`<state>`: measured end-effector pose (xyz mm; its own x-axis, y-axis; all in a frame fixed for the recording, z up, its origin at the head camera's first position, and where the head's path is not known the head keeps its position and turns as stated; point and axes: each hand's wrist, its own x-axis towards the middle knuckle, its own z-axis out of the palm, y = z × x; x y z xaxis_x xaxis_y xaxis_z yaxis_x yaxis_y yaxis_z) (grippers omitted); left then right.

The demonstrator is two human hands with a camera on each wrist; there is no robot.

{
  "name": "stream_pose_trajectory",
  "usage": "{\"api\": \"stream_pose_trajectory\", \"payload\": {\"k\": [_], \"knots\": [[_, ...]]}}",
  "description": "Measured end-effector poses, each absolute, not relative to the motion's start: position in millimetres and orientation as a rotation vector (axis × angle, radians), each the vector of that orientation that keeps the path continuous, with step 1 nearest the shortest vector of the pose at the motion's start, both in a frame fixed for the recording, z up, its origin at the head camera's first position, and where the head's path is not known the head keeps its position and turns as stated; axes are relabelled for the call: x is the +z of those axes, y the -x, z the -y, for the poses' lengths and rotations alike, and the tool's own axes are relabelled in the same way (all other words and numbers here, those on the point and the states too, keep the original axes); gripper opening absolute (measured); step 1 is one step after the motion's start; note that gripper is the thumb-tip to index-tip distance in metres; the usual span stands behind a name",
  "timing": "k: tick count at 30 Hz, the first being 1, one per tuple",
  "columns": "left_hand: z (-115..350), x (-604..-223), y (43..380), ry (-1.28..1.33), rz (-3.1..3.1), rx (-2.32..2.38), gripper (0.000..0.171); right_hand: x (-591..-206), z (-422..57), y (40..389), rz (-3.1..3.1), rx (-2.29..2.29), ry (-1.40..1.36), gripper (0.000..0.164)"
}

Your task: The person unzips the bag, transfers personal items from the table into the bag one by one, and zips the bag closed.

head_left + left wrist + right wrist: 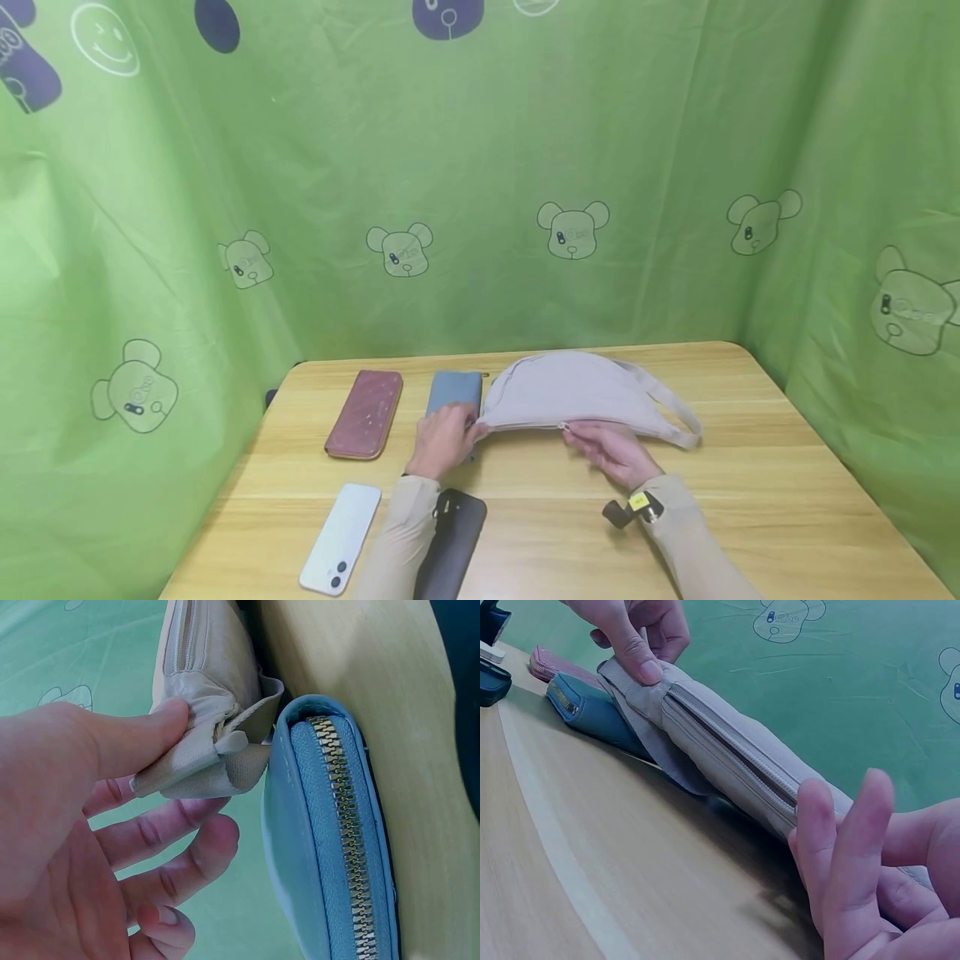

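Observation:
A light grey waist bag (566, 387) lies on the table, its zipper edge facing me. My left hand (444, 437) pinches the bag's left end, thumb on top at the strap fold. At the zipper my right hand (611, 450) pinches the small pull (564, 426), about halfway along the edge. In the right wrist view the zipper (731, 754) runs parted between the two hands. A blue zip wallet (454, 390) lies right beside the bag's left end, partly behind my left hand.
Left of the blue wallet lies a dark pink zip wallet (365, 414). A white phone (341, 537) lies at the front left. Next to it is a black phone (456, 542), partly under my left sleeve. Green curtains (480, 167) enclose the wooden table (750, 500).

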<state>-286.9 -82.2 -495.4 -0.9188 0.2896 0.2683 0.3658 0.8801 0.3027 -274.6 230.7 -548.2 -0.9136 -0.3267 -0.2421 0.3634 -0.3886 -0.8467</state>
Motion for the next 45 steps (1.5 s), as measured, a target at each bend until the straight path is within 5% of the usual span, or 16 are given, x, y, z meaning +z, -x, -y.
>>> {"api": "stream_pose_trajectory", "payload": {"k": [45], "knots": [[84.8, -495.5, 288.0, 0.497, 2.824, -0.570, 0.021, -547.7, -249.4, 275.6, -1.302, -2.372, -0.005, 0.026]]}}
